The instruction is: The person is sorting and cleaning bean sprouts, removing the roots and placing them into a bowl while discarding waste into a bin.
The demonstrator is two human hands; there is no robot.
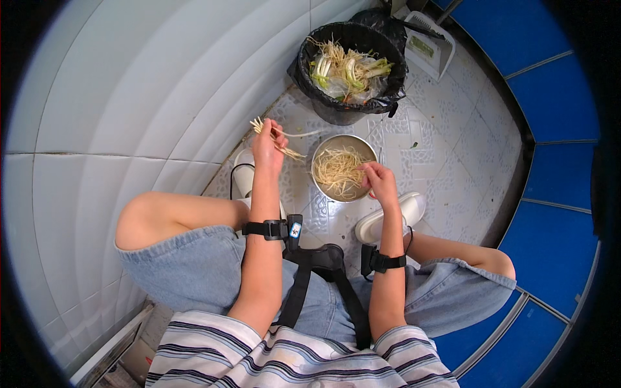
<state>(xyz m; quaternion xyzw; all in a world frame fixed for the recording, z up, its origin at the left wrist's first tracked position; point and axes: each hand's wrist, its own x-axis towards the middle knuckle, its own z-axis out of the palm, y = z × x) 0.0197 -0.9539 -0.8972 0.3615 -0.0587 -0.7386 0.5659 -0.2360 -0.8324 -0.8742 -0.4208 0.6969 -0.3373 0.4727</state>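
Note:
My left hand (270, 145) grips a small bundle of thin pale plant roots (257, 125). One longer pale strand (303, 134) sticks out from it to the right. On the floor between my feet stands a round metal bowl (318, 186) with a loose tangle of similar roots (339, 167) in it. Over the bowl's right rim, my right hand (381, 182) has its thumb and fingertips drawn together at the edge of the tangle. Whether a root is pinched between them is too fine to tell.
Beyond the bowl is a bin lined with a black plastic bag (301, 77), holding root trimmings and pale green stalks (356, 72). A white dustpan (441, 63) lies behind it. White tiled wall (121, 97) rises left; blue cabinet panels (558, 106) stand right. My white shoes (410, 208) flank the bowl.

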